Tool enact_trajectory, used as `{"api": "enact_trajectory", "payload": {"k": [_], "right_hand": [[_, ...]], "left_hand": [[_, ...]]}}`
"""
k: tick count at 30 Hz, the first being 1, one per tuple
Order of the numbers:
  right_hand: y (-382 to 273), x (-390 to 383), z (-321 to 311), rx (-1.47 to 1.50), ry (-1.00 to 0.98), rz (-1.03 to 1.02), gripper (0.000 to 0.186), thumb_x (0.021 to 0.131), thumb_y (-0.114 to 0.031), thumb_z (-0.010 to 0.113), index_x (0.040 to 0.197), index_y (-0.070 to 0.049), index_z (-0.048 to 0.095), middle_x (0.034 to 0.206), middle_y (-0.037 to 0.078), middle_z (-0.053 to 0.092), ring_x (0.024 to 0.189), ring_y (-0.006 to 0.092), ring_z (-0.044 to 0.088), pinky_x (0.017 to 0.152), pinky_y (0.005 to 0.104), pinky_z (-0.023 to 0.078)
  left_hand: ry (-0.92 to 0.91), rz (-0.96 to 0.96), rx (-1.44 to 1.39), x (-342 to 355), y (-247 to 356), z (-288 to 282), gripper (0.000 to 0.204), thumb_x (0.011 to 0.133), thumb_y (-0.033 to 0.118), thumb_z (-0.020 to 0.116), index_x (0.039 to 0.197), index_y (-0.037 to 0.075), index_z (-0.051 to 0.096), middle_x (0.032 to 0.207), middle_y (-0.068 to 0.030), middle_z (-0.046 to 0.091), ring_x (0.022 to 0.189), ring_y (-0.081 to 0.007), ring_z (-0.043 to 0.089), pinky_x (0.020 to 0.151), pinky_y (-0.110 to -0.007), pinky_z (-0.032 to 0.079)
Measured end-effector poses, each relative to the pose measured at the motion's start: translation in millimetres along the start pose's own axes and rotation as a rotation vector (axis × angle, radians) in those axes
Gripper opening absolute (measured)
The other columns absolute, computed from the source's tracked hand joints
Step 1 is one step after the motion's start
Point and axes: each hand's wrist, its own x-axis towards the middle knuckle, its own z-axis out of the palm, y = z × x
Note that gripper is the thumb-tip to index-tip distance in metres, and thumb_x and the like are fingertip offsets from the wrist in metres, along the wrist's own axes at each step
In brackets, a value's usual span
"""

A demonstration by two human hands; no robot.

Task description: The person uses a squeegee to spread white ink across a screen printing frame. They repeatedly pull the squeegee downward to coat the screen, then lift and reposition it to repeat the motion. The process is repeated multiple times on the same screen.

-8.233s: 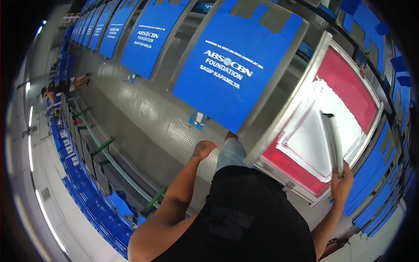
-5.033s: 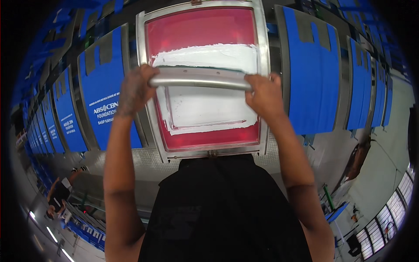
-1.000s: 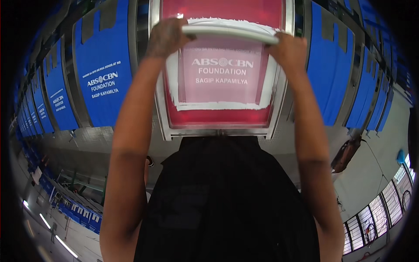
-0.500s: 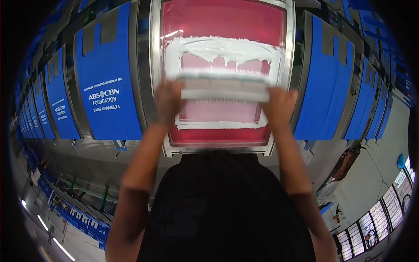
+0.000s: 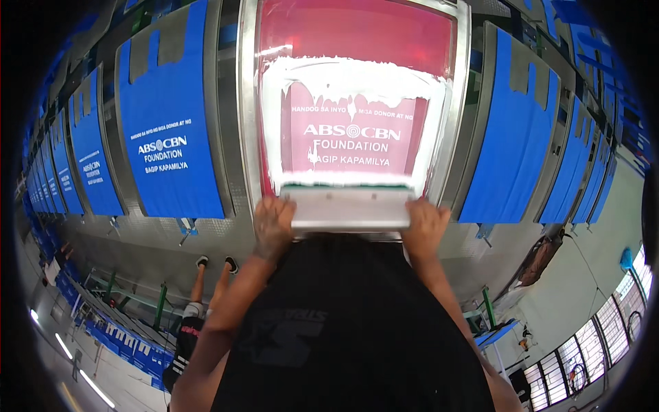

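A wide squeegee with a pale metal handle (image 5: 351, 209) lies across the near end of a screen-printing frame (image 5: 248, 82). My left hand (image 5: 274, 223) grips its left end, and my right hand (image 5: 425, 223) its right end. The blade's edge meets a line of white ink along the near side. Inside the metal frame is a red mesh (image 5: 357, 31) with a pinkish window showing white lettering and a round emblem. Thick white ink (image 5: 343, 72) rings that window, heaviest along its far side. Whatever lies beneath the mesh is mostly hidden.
Blue bag-shaped fabric pieces lie on boards in rows: a printed blue piece (image 5: 165, 110) at left, a plain blue piece (image 5: 511, 137) at right. Metal clamps (image 5: 187, 230) stick out from the boards' near ends. Behind at lower left, another person's legs (image 5: 206, 281) show.
Both hands have pulled the squeegee toward me, from the middle of the mesh to its near end. The lettered window is now uncovered. Another person has come into view at lower left.
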Motion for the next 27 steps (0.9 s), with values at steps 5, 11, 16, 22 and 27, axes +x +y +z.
{"api": "enact_trajectory", "payload": {"k": [5,11,16,22,27], "right_hand": [[28.6,153.0,-1.0,-0.183,0.087,-0.03,0.023,0.064,-0.022,0.079,0.082,-0.01,0.073,0.078,0.009,0.07,0.072,0.0277,0.067,0.085,0.0409,0.041],[43.0,270.1,-42.6,-0.091,-0.404,0.16,0.037,0.063,-0.028,0.078,0.091,-0.004,0.074,0.087,0.018,0.072,0.085,0.0343,0.07,0.083,0.0403,0.052],[39.7,297.0,-87.6,-0.019,-0.496,0.19,0.05,0.06,-0.031,0.079,0.101,-0.002,0.073,0.097,0.021,0.072,0.093,0.0364,0.07,0.086,0.0409,0.056],[52.7,305.8,-45.0,0.002,-0.477,0.142,0.059,0.061,-0.035,0.08,0.109,-0.002,0.071,0.107,0.022,0.071,0.102,0.0351,0.068,0.09,0.041,0.053],[47.0,293.9,-56.1,-0.071,-0.465,-0.027,0.064,0.071,-0.037,0.079,0.124,-0.004,0.065,0.112,0.021,0.069,0.109,0.0347,0.065,0.094,0.042,0.05]], "left_hand": [[0.028,-0.029,0.071,160.7,-58.7,6.2,0.036,0.062,0.02,0.085,0.091,0.012,0.066,0.086,-0.0078,0.062,0.083,-0.0286,0.06,0.078,-0.042,0.051],[-0.168,0.012,0.009,271.3,-107.4,-4.0,0.05,0.07,0.042,0.083,0.099,0.004,0.071,0.09,-0.0215,0.07,0.092,-0.0365,0.068,0.09,-0.045,0.05],[-0.447,-0.162,0.118,303.8,-84.5,-59.1,0.082,0.066,0.051,0.084,0.122,-0.006,0.062,0.119,-0.0228,0.064,0.112,-0.0349,0.062,0.1,-0.045,0.048],[-0.156,-0.1,0.015,288.1,-96.7,-47.7,0.073,0.066,0.04,0.086,0.12,-0.001,0.06,0.127,-0.0272,0.057,0.121,-0.04,0.053,0.1,-0.045,0.046],[-0.433,-0.566,-0.439,152.4,0.6,-68.1,0.026,0.091,0.031,0.067,0.102,0.008,0.067,0.1,-0.0194,0.068,0.091,-0.0346,0.067,0.078,-0.045,0.053]]}}
